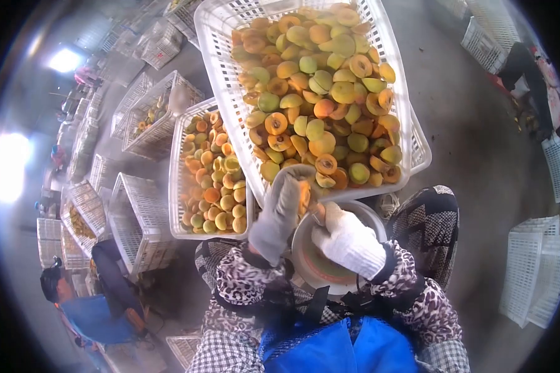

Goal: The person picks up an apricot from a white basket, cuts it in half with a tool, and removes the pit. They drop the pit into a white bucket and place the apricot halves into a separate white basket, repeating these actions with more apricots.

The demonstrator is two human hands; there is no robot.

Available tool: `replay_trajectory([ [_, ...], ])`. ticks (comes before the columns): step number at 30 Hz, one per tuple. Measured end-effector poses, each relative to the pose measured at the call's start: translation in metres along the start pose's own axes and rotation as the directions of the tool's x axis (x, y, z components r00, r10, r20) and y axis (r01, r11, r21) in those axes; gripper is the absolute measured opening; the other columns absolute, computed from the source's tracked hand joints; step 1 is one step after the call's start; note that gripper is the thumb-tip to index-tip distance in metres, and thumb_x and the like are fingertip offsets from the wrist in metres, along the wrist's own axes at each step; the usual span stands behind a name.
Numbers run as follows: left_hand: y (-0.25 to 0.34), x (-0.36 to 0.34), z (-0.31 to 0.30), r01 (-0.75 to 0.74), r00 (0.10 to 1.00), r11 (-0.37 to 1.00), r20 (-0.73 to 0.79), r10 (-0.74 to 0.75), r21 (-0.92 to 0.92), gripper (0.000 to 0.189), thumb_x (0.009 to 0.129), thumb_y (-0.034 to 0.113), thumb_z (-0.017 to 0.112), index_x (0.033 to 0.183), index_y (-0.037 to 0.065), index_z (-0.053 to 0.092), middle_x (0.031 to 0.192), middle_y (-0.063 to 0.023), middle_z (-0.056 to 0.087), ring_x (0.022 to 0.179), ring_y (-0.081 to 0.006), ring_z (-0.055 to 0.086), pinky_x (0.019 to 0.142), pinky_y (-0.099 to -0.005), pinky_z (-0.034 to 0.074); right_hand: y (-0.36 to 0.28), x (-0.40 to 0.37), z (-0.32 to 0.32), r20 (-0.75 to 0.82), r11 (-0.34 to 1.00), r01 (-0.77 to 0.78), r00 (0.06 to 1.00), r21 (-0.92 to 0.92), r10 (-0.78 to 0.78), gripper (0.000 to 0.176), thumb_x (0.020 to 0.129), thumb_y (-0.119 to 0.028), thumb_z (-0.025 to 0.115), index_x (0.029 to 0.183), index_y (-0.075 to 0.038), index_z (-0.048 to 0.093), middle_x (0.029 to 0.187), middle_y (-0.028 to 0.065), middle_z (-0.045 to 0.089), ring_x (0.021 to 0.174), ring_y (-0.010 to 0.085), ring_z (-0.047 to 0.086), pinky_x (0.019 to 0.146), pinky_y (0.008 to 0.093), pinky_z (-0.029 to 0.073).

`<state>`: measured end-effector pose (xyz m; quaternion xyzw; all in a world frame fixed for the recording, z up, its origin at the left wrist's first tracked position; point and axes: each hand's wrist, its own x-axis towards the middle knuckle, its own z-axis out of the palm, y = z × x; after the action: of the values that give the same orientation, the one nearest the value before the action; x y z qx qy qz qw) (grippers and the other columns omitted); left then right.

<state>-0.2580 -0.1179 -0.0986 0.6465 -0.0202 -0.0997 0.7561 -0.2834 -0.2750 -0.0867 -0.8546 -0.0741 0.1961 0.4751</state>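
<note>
My left hand (279, 214), in a grey glove, is closed round an orange piece of apricot (304, 196) at the front edge of the large white crate (213, 59). Just to its right, my right hand (350, 241) wears a white knitted glove. Its fingers are closed on a small brownish thing (319, 214), too blurred to name, that points toward the apricot. Below both hands a pale round bucket (374, 219) stands between my knees. Halved apricots (322, 144), orange to green-yellow, fill the crate, several with the cut hollow facing up.
A second white crate (175, 186) of apricot halves stands to the left. Farther left are more crates (137, 214) and a seated person (96, 314) in blue. Stacked white crates (532, 270) stand at the right, with another person (550, 93) at the far right edge.
</note>
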Motion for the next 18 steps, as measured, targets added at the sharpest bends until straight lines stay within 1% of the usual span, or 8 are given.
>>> replay_trajectory([
  [1,0.001,0.001,0.020,-0.234,0.964,0.963,-0.099,0.248,0.136,0.059,0.097,0.054,0.045,0.118,0.000,0.053,0.096,-0.0111,0.060,0.085,-0.0186,0.059,0.077,-0.0311,0.049,-0.002,0.002,-0.005,0.000,1.000,-0.003,1.000,-0.001,0.003,0.021,0.087,-0.014,0.058,0.104,-0.002,0.054,0.083,0.0175,0.066,0.072,0.0344,0.065,0.063,0.0397,0.052],
  [4,-0.004,0.005,0.021,-0.255,0.952,0.964,-0.155,0.265,0.081,0.051,0.097,0.049,0.048,0.108,0.000,0.055,0.092,-0.0118,0.062,0.074,-0.0187,0.059,0.068,-0.0310,0.050,0.001,0.005,-0.006,0.339,0.826,-0.231,0.939,0.514,0.052,0.020,0.088,-0.018,0.055,0.102,-0.002,0.056,0.080,0.0155,0.066,0.070,0.0317,0.065,0.064,0.0392,0.052],
  [6,-0.007,0.011,0.014,-0.313,0.930,0.949,-0.191,0.314,0.035,0.038,0.097,0.037,0.054,0.093,0.000,0.059,0.086,-0.0127,0.065,0.054,-0.0174,0.057,0.053,-0.0302,0.051,0.006,0.003,0.009,0.177,0.915,-0.122,0.983,0.384,0.057,0.024,0.088,-0.018,0.056,0.104,-0.001,0.056,0.076,0.0120,0.065,0.072,0.0271,0.065,0.067,0.0371,0.051],
  [8,0.011,0.008,0.030,-0.036,0.913,0.929,-0.389,-0.119,-0.369,0.040,0.097,0.035,0.053,0.078,0.001,0.059,0.072,-0.0125,0.063,0.054,-0.0186,0.057,0.051,-0.0294,0.049,0.009,0.001,0.014,0.162,0.994,-0.015,0.987,0.110,-0.003,0.026,0.087,-0.018,0.056,0.106,0.000,0.057,0.078,0.0108,0.064,0.073,0.0236,0.064,0.069,0.0347,0.051],
  [10,0.003,0.012,0.025,0.019,0.885,0.957,-0.440,-0.150,-0.289,0.043,0.098,0.036,0.051,0.073,0.001,0.057,0.063,-0.0114,0.059,0.052,-0.0188,0.057,0.049,-0.0292,0.047,0.011,-0.001,0.012,0.171,0.981,0.087,0.984,-0.176,-0.057,0.028,0.087,-0.018,0.056,0.107,0.001,0.057,0.079,0.0096,0.064,0.075,0.0201,0.063,0.070,0.0322,0.050],
  [11,-0.011,0.014,0.007,-0.234,0.954,0.972,-0.182,0.237,0.038,0.030,0.099,0.030,0.048,0.097,0.000,0.053,0.070,-0.0105,0.059,0.057,-0.0193,0.058,0.055,-0.0325,0.049,0.012,0.001,0.005,0.242,0.993,-0.024,0.970,0.115,-0.005,0.028,0.087,-0.018,0.057,0.108,0.001,0.057,0.081,0.0114,0.064,0.076,0.0211,0.063,0.071,0.0322,0.050],
  [14,0.003,0.004,0.012,-0.083,0.997,0.940,0.036,0.075,0.331,0.033,0.100,0.017,0.045,0.127,-0.001,0.045,0.076,-0.0093,0.060,0.066,-0.0184,0.060,0.061,-0.0342,0.051,0.015,0.002,0.007,0.276,0.925,-0.226,0.951,0.305,0.141,0.027,0.086,-0.019,0.057,0.104,0.002,0.056,0.082,0.0184,0.063,0.075,0.0285,0.065,0.066,0.0373,0.051],
  [18,-0.006,0.016,0.025,0.367,0.906,0.930,-0.227,-0.356,0.005,0.039,0.095,0.014,0.051,0.129,-0.005,0.043,0.074,-0.0093,0.059,0.067,-0.0189,0.060,0.064,-0.0334,0.051,0.027,-0.008,0.025,-0.083,0.993,0.093,0.993,0.074,-0.086,0.023,0.084,-0.019,0.058,0.098,-0.001,0.056,0.081,0.0229,0.063,0.071,0.0411,0.063,0.061,0.0446,0.051],
])
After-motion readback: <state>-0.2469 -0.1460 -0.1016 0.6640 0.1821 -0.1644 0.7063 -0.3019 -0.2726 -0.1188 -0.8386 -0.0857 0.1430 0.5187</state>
